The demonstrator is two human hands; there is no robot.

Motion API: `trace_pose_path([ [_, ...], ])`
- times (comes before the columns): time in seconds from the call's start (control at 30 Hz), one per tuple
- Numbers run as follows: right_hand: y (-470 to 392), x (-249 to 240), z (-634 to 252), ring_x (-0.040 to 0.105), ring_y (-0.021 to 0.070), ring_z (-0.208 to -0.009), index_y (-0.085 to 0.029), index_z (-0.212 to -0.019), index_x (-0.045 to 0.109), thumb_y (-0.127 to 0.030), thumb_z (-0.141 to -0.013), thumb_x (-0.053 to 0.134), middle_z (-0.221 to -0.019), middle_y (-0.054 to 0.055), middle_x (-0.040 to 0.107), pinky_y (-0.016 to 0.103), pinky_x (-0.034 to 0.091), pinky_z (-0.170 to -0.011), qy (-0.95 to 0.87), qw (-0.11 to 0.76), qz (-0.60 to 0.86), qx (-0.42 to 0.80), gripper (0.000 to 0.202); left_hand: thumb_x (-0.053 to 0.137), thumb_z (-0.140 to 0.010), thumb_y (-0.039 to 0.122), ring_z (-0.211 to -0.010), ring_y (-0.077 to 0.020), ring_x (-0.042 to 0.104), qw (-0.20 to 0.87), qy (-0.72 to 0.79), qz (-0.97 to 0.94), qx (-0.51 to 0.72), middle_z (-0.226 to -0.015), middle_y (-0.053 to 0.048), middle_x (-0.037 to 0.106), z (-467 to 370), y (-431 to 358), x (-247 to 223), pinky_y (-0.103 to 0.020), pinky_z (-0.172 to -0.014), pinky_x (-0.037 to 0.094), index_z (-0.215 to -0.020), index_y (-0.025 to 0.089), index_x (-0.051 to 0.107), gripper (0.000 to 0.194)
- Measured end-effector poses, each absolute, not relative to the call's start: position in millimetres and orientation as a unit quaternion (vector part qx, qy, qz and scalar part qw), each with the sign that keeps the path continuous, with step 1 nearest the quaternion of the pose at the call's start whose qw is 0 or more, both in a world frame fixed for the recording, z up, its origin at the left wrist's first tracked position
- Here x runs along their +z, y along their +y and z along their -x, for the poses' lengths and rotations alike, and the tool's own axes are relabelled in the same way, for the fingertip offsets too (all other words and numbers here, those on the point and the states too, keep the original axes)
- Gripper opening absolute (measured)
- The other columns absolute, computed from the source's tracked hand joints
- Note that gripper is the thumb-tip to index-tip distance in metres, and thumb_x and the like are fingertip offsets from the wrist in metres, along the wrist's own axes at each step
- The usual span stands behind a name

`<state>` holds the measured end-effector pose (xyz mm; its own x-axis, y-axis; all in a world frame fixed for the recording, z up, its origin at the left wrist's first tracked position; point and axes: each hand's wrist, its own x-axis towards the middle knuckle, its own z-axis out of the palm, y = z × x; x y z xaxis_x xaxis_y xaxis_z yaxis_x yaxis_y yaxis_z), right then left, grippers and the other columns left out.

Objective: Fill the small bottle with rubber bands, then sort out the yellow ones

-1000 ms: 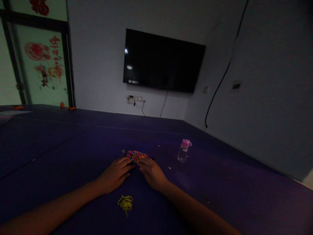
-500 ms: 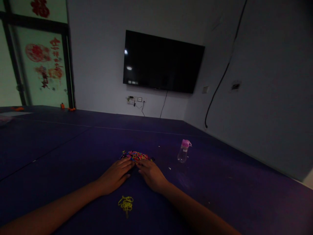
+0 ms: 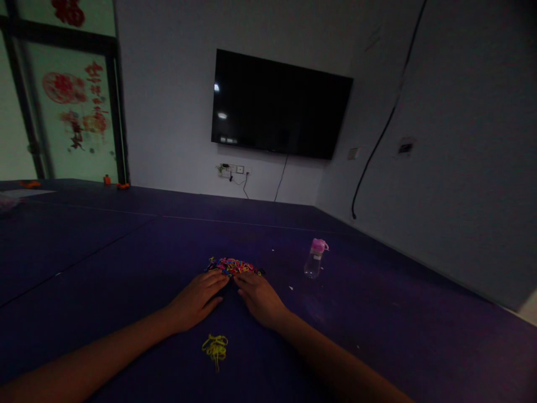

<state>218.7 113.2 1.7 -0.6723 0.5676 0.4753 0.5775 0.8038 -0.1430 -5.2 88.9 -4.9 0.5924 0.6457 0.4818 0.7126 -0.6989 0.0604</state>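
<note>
A heap of small multicoloured elastic bands lies on the dark purple surface. My left hand rests flat at the heap's near left edge, fingers stretched out and their tips touching the bands. From the right, my right hand lies flat too, its fingertips against the near side of the heap. Both sets of fingertips almost meet in the middle. Closer to me, between my forearms, sits a small separate clump of yellow bands. Neither hand grips anything that I can see.
A clear bottle with a pink lid stands right of the heap. Small white scraps lie near it. At the back are a wall-mounted television, sockets, and a hanging black cable. Orange objects sit far left.
Both hands stay at the heap in nearly the same pose, with only slight finger movement. The yellow clump and the bottle have not moved noticeably.
</note>
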Motion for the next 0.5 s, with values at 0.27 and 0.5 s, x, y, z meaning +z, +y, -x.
trace_pose_path([
  [0.27,113.2,0.2,-217.9,0.051,0.0227,-0.121,-0.019,-0.126,0.056,-0.016,-0.09,0.045,-0.133,0.011,0.054,0.041,0.04,-0.102,-0.914,0.256,0.314,-0.012,0.038,0.048,-0.09,0.022,-0.127,-0.0241,0.045,0.069,-0.369,0.895,-0.243,-0.135,-0.009,0.053,6.3,88.3,-5.8,-0.045,-0.104,0.039,-0.134,0.022,0.045,0.044],
  [0.5,109.8,4.1,-217.9,0.052,0.0214,-0.118,-0.02,-0.123,0.058,-0.015,-0.09,0.045,-0.13,0.01,0.057,0.039,0.042,-0.099,-0.913,0.264,0.312,-0.004,0.036,0.048,-0.09,0.023,-0.125,-0.0241,0.046,0.071,-0.363,0.896,-0.247,-0.133,-0.009,0.054,7.9,88.9,-6.9,-0.045,-0.102,0.04,-0.132,0.023,0.047,0.042],
])
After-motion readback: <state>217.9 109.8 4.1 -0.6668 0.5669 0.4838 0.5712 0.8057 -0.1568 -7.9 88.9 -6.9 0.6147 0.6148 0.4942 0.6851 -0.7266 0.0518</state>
